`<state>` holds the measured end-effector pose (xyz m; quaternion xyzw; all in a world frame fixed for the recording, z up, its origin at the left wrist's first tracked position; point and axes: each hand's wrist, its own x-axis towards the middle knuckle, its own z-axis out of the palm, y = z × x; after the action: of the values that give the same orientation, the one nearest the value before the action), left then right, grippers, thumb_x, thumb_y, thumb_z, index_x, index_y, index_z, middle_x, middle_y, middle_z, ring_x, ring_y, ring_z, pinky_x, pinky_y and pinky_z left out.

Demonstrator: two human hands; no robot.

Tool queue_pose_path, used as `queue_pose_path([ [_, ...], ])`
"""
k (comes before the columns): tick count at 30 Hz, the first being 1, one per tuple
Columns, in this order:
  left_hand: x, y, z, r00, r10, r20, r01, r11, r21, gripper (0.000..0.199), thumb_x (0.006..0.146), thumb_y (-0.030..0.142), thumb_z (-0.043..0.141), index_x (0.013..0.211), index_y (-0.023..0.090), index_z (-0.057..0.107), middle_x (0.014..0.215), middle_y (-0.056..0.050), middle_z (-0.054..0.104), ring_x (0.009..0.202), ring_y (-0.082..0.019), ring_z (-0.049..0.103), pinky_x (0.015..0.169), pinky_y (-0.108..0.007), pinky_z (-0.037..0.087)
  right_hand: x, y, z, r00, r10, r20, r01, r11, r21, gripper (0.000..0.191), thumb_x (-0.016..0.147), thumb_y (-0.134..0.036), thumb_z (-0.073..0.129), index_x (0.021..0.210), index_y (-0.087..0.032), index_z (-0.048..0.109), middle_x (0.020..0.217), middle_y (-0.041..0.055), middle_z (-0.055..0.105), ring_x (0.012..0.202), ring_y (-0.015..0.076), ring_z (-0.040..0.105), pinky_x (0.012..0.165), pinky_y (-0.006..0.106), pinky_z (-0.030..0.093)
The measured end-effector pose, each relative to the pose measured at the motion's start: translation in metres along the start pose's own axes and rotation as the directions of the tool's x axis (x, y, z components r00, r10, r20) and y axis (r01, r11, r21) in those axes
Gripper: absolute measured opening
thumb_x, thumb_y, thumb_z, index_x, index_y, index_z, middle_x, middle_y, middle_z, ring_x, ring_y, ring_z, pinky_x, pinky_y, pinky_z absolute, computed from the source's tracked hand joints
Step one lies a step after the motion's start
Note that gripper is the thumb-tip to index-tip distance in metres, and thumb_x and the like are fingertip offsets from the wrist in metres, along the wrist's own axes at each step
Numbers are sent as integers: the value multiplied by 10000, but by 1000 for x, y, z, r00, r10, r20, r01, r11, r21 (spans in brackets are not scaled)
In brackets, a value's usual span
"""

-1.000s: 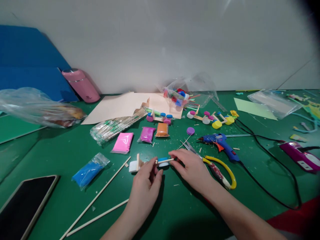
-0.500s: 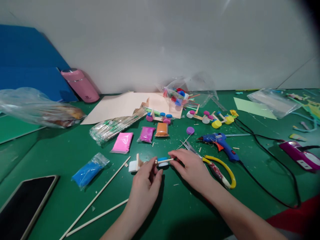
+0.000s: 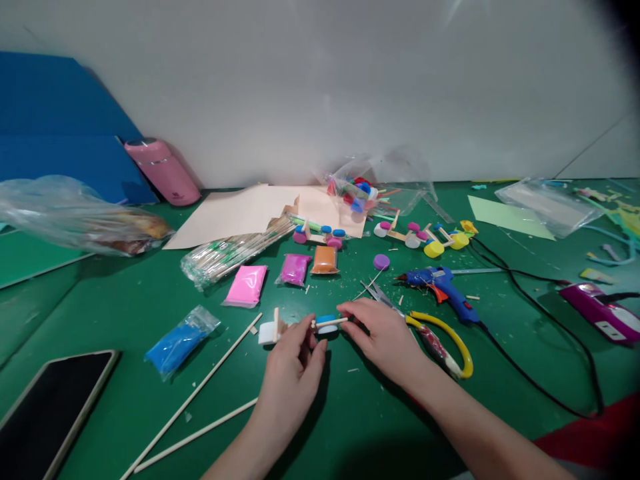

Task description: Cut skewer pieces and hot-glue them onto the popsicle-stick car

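Observation:
Near the table's middle, my left hand (image 3: 295, 363) is closed over a small wooden-stick piece with white and blue caps; its fingers hide part of it. A white cap (image 3: 267, 333) and an upright wooden stick (image 3: 276, 321) show left of these fingers. Between my hands lies a blue cap (image 3: 327, 320) with a white one below it. A short thin stick (image 3: 331, 323) crosses in front of them, its right end pinched in the fingertips of my right hand (image 3: 377, 333). Scissors (image 3: 383, 293) lie just beyond my right hand.
A blue glue gun (image 3: 443, 287) and yellow-handled pliers (image 3: 467, 347) lie to the right. Clay packets (image 3: 245, 285), including a blue one (image 3: 183, 340), are left and ahead. Two long sticks (image 3: 200, 387) and a phone (image 3: 55, 413) lie front left. Small wheeled pieces (image 3: 320, 235) stand behind.

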<state>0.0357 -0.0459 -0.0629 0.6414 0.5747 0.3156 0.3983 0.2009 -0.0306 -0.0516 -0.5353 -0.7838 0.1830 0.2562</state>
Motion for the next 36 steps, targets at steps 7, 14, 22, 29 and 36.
queue_pose_path([
  [7,0,-1,1,1000,0,-14,0,1000,-5,369,767,276,462,1074,76,507,775,-59,543,676,-177,537,643,-308,435,1,-1,0,1000,-17,14,16,1000,21,181,822,-181,498,963,-183,610,905,44,635,838,168,561,749,268,433],
  [14,-17,5,-2,999,23,-33,-25,998,-65,324,771,252,469,1083,167,444,730,0,509,580,-130,521,565,-250,432,-5,1,-12,1000,11,15,-11,999,42,166,818,-167,494,906,-199,632,862,35,635,807,165,562,735,276,434],
  [22,-50,35,2,998,-58,-21,48,938,-343,90,744,261,547,782,197,598,719,-12,559,651,-148,535,573,-224,423,-40,-40,-12,934,354,51,-318,756,572,35,747,-214,573,765,-192,593,639,-23,565,554,106,500,503,190,407],
  [29,-54,28,15,974,-226,18,177,708,-684,147,767,288,554,797,196,665,846,-19,580,854,-169,536,793,-280,402,-52,-61,10,921,371,118,-336,604,723,135,730,-274,589,664,-174,526,572,-41,501,514,83,423,473,175,370],
  [36,-57,23,10,930,-359,80,301,620,-724,207,774,334,539,744,150,629,669,0,568,582,-87,442,586,-216,368,-70,-32,-9,939,341,-31,-306,877,369,99,796,-276,504,794,-201,569,720,12,582,633,140,528,586,246,441],
])
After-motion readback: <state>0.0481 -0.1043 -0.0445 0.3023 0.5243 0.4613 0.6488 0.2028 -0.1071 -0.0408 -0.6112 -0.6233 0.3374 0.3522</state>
